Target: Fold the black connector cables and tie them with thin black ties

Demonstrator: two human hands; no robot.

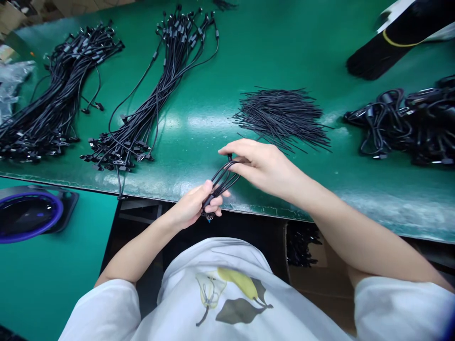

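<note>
Your left hand [190,206] grips the black cable bundle [222,180] while your right hand [263,166] pinches its far end, so keep it running straight.

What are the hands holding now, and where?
A bunch of thin black cables: the left hand grips its lower end, just above a connector, and the right hand pinches its upper strands.

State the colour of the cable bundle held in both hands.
Black cables, clearest in the head view.
</note>
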